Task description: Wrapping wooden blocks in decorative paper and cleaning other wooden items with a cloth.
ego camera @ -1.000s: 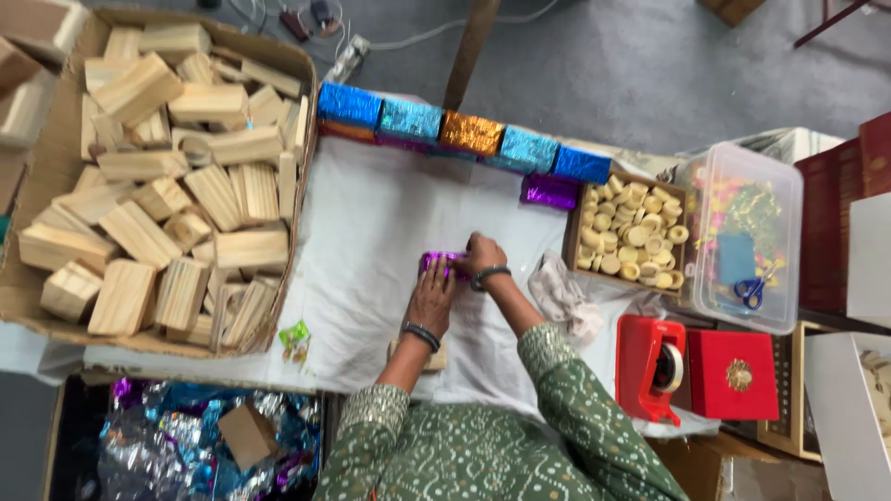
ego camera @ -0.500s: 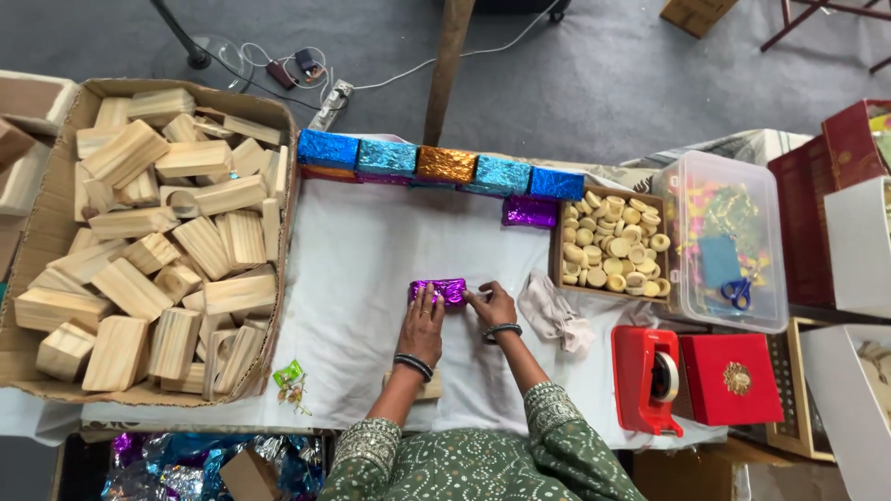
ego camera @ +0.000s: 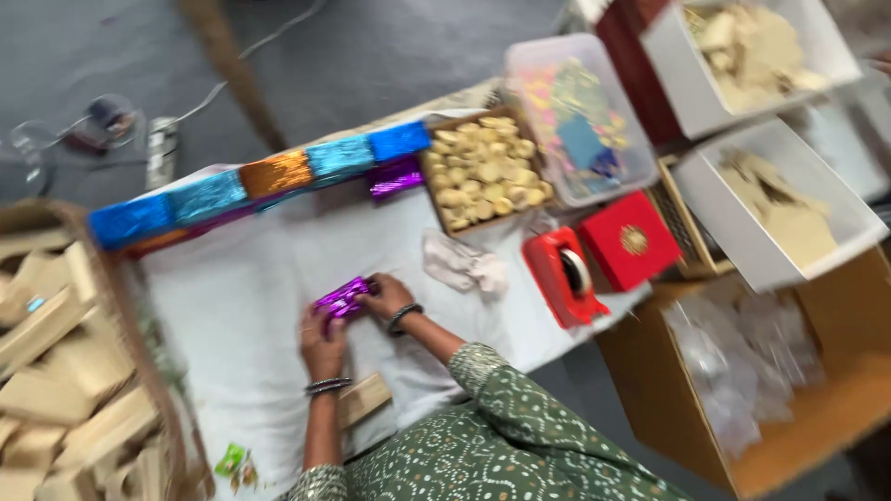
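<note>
Head view, tilted and blurred: the left hand (ego camera: pixel 322 341) and right hand (ego camera: pixel 387 297) both press on a small purple foil-wrapped block (ego camera: pixel 343 299) at centre frame, fingers curled round its ends, probably pinning the foil flat against the white cloth (ego camera: pixel 251 288). Along the cloth's upper edge runs a row of shiny wrapped blocks (ego camera: pixel 246 184). Bare wooden blocks (ego camera: pixel 56 371) fill the lower left; a red tape dispenser (ego camera: pixel 564 276) sits right of centre, grey floor beyond.

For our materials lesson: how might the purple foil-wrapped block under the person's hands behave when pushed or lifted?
The purple foil-wrapped block looks boxy and flat-sided, so it would probably slide, not roll. Its shiny wrap may be slippery. It likely stays stiff.
</note>
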